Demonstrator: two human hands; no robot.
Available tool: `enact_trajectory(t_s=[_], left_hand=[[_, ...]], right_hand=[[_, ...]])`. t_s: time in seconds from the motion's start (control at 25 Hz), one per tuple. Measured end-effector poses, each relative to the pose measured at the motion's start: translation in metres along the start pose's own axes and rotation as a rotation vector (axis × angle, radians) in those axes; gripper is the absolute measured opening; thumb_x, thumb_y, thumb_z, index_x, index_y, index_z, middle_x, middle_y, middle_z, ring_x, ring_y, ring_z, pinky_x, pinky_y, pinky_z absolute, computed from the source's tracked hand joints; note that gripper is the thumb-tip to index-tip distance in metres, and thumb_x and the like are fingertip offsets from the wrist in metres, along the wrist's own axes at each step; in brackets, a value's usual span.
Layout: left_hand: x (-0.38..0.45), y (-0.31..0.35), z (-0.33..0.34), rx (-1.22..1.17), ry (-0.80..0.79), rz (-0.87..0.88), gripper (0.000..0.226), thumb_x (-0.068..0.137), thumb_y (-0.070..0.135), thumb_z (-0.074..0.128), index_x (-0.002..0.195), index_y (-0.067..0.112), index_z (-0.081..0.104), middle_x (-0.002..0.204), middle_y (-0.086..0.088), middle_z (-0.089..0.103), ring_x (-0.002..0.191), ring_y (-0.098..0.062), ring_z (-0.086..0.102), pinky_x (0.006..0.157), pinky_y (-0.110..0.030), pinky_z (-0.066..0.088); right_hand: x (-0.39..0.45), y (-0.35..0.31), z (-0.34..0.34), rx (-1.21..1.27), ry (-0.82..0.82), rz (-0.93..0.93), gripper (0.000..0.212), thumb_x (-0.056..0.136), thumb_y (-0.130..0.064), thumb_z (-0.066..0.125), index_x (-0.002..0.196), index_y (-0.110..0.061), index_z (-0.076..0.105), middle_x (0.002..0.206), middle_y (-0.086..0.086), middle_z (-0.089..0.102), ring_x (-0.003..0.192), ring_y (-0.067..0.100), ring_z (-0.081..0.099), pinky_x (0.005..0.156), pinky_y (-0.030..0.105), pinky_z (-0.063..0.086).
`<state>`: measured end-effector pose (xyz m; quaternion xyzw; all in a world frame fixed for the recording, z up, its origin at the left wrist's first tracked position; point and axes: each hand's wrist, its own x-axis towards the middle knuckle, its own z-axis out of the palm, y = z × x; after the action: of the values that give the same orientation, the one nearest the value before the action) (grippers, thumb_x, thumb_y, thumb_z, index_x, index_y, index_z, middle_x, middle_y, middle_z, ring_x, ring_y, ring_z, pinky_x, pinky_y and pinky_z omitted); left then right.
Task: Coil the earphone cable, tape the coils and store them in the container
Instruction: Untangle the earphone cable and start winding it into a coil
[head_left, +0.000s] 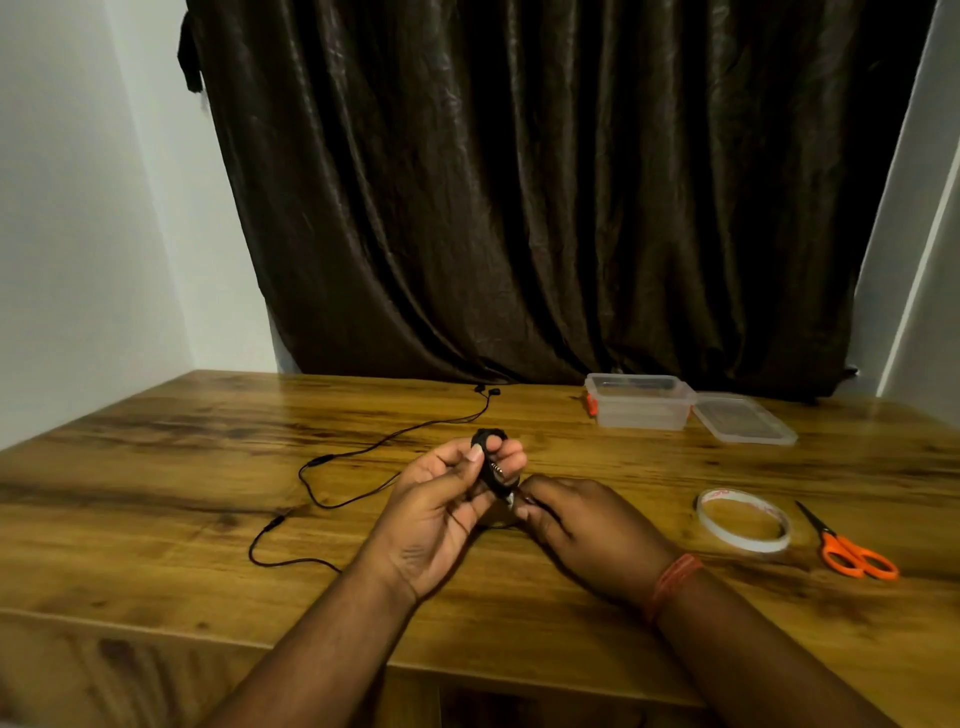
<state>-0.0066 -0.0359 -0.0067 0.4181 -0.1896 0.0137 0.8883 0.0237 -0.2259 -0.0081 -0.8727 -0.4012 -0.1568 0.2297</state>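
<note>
While my left hand (441, 512) curls its fingers (506, 457) around a small coil (488, 457) of the earphone cable (332, 467), my right hand (582, 525) pinches the strand just beside it. Loose cable trails left across the table (156, 493) to the earbuds (488, 389). Tape roll (745, 519), scissors (847, 551) and open container (641, 402) lie to my right.

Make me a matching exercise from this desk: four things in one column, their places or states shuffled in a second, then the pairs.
1. scissors
2. tape roll
3. container
4. earbuds

A. open, lid beside it
B. far edge, near the curtain
C. flat, left of the scissors
D. farthest right, orange handles

Pairs: 1-D, 2-C, 3-A, 4-B
</note>
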Motion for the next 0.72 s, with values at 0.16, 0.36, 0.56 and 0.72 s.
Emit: enact_trajectory(t_s=[0.16, 0.36, 0.56, 0.72], left_hand=[[0.005, -0.002, -0.004, 0.026, -0.002, 0.055, 0.034, 0.088, 0.006, 0.062, 0.119, -0.007, 0.061, 0.129, -0.029, 0.061, 0.122, -0.035, 0.061, 0.096, -0.034, 0.053], [0.006, -0.006, -0.004, 0.228, 0.12, 0.13, 0.027, 0.096, 0.002, 0.052, 0.122, -0.003, 0.059, 0.124, -0.018, 0.068, 0.121, -0.028, 0.063, 0.101, -0.034, 0.051], [0.002, -0.02, 0.003, 0.68, 0.16, 0.084, 0.027, 0.101, 0.007, 0.049, 0.11, 0.022, 0.07, 0.111, 0.006, 0.075, 0.111, -0.011, 0.067, 0.098, -0.032, 0.052], [0.005, -0.026, -0.005, 0.762, 0.167, 0.039, 0.023, 0.099, 0.021, 0.052, 0.107, 0.024, 0.073, 0.108, 0.0, 0.075, 0.109, -0.02, 0.067, 0.104, -0.051, 0.047]], right_hand=[[0.0, -0.003, 0.003, -0.132, -0.063, -0.037, 0.017, 0.099, -0.048, 0.042, 0.105, -0.033, 0.048, 0.092, -0.006, 0.065, 0.077, 0.016, 0.059, 0.065, 0.036, 0.048], [-0.002, -0.005, 0.001, -0.15, -0.02, -0.079, 0.015, 0.098, -0.046, 0.044, 0.1, -0.033, 0.05, 0.087, -0.008, 0.065, 0.074, 0.014, 0.058, 0.062, 0.034, 0.046], [-0.001, -0.009, -0.003, -0.15, 0.079, -0.165, 0.01, 0.096, -0.037, 0.051, 0.097, -0.029, 0.057, 0.088, -0.009, 0.065, 0.081, 0.011, 0.058, 0.067, 0.026, 0.04], [-0.001, -0.006, -0.008, -0.069, 0.175, -0.114, 0.016, 0.097, -0.036, 0.05, 0.103, -0.027, 0.063, 0.098, -0.012, 0.065, 0.091, 0.006, 0.058, 0.077, 0.024, 0.045]])
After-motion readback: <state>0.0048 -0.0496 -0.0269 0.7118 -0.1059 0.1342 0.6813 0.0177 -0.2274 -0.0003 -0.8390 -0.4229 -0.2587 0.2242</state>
